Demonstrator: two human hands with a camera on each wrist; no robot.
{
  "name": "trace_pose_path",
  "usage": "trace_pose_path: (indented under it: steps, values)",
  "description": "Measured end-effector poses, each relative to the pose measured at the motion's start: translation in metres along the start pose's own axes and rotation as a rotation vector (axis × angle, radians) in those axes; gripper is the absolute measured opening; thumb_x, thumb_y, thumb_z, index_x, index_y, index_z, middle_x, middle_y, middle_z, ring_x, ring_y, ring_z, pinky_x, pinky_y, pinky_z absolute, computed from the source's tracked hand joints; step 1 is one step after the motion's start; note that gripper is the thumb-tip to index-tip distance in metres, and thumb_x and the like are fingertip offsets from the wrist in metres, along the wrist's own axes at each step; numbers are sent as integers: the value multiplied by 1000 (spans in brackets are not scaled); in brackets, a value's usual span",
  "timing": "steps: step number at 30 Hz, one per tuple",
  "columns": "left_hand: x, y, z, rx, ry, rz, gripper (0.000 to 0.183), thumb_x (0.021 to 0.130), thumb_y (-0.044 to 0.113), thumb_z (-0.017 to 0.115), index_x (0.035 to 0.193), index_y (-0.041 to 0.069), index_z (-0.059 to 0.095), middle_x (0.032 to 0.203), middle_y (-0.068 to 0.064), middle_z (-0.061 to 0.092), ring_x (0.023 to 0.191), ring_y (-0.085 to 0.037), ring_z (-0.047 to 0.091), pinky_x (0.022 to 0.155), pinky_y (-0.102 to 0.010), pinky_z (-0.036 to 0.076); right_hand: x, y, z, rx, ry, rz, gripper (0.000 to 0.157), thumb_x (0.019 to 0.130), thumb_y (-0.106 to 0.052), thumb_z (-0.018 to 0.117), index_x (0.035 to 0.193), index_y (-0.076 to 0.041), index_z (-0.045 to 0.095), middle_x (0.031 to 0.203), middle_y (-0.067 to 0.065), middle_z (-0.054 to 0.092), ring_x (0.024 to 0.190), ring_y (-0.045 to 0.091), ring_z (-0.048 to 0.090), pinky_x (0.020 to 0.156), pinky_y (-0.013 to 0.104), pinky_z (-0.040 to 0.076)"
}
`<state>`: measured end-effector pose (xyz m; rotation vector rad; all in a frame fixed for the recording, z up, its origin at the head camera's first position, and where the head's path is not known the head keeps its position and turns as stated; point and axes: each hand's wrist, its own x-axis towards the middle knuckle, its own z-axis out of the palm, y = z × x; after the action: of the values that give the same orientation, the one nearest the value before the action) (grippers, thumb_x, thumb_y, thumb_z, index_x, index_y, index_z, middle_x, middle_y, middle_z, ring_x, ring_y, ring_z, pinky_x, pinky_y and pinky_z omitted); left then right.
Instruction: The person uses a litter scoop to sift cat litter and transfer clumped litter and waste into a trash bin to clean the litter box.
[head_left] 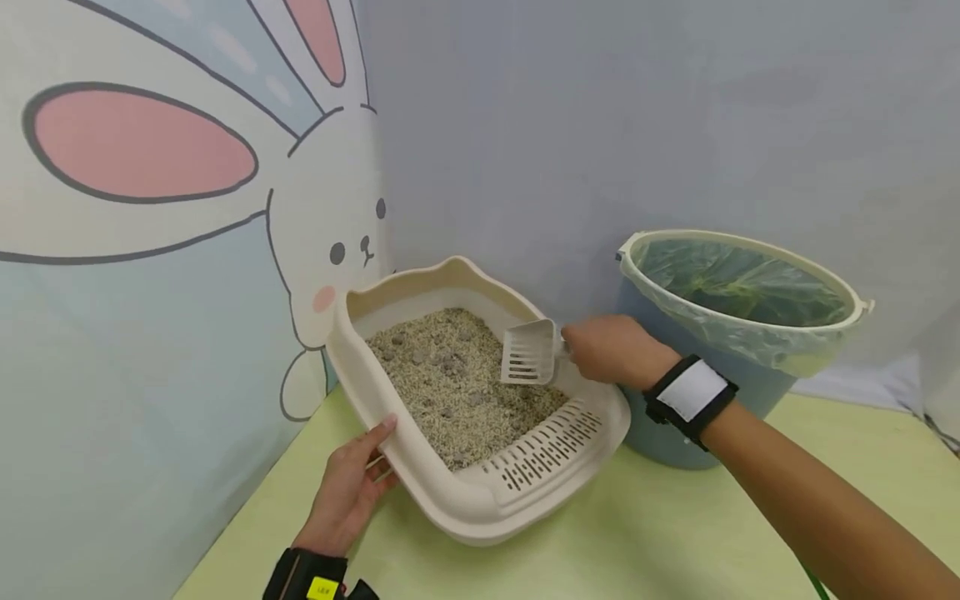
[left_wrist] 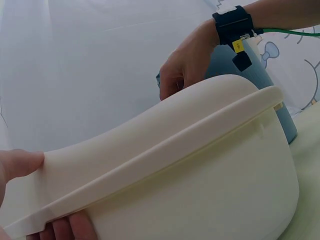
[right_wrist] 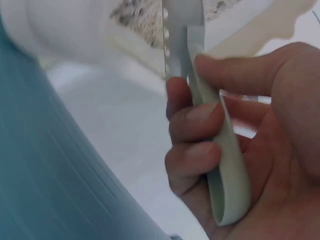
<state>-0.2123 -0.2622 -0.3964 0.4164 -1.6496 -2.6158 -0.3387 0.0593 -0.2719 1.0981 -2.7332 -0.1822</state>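
Observation:
A cream litter box (head_left: 465, 500) holds tan litter (head_left: 442, 375) with several grey clumps in it. My left hand (head_left: 351, 483) grips the box's left rim, thumb on top and fingers curled beneath the lip, as the left wrist view shows. In the head view the box looks tilted. My right hand (head_left: 617, 350) holds a pale slotted litter scoop (head_left: 529, 352) by its handle (right_wrist: 231, 185), fingers wrapped round it. The scoop's slotted head is over the right part of the litter, and no clump shows on it.
A blue bucket (head_left: 652, 425) with a clear liner bag (head_left: 750, 279) stands right of the box, close to my right wrist. Behind is a grey wall (head_left: 562, 150); a rabbit-print wall (head_left: 150, 350) is at left. The table (head_left: 675, 533) is pale green.

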Motion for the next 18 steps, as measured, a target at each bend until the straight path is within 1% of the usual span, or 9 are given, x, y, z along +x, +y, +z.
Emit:
trace_pose_path:
  steps: [3,5,8,9,11,12,14,15,18]
  values:
    - [-1,2,1,-13,-21,15,65,81,35,73,127,-1,43,115,-14,49,94,-21,55,72,-28,52,7,0,-7,-75,59,-33,19,87,-12,64,70,-11,54,55,1,46,45,16,43,37,33,36]
    - [-1,2,2,-21,-29,18,65,82,34,73,126,-2,43,115,-14,50,95,-22,56,72,-28,52,11,0,-10,-148,105,-58,22,84,-12,68,66,-13,55,52,1,46,43,15,41,36,33,34]
    - [-1,2,2,-26,-27,8,64,82,34,73,127,-1,43,115,-14,50,95,-22,56,72,-28,52,15,-3,-11,-293,132,-91,26,82,-9,71,61,-14,56,50,2,46,44,16,37,43,33,28]
    - [-1,2,2,-24,-23,4,64,82,34,73,127,-1,44,115,-14,50,95,-22,56,72,-28,52,16,-4,-11,-351,131,-97,27,82,-7,71,60,-14,56,50,2,48,45,17,38,46,35,30]
    - [-1,1,1,-23,-19,2,63,82,34,73,127,0,45,115,-14,50,96,-22,56,71,-28,52,19,-7,-11,-453,102,-91,29,84,-5,70,60,-14,56,53,3,50,49,18,40,54,38,30]
    - [-1,1,1,-23,-16,2,63,82,35,73,127,1,45,116,-13,50,96,-22,56,71,-28,52,21,-8,-11,-495,81,-85,28,84,-5,69,60,-14,57,55,4,52,52,20,43,59,40,33]
    - [0,1,0,-26,-11,2,63,81,36,73,127,2,46,117,-13,50,97,-22,56,71,-29,52,24,-10,-11,-554,39,-69,24,84,-5,70,64,-14,60,60,4,56,58,22,49,73,45,40]
    - [0,0,0,-26,-9,2,63,81,36,73,127,2,46,117,-13,50,97,-23,56,71,-29,52,26,-11,-12,-574,20,-61,22,84,-5,70,65,-14,61,61,5,57,61,24,52,80,49,41]
    - [1,-1,-1,-28,1,-3,63,81,36,73,126,2,47,118,-13,50,98,-23,56,72,-29,52,31,-12,-10,-575,-29,-44,18,84,-6,69,70,-14,65,62,5,60,66,26,56,90,54,38]
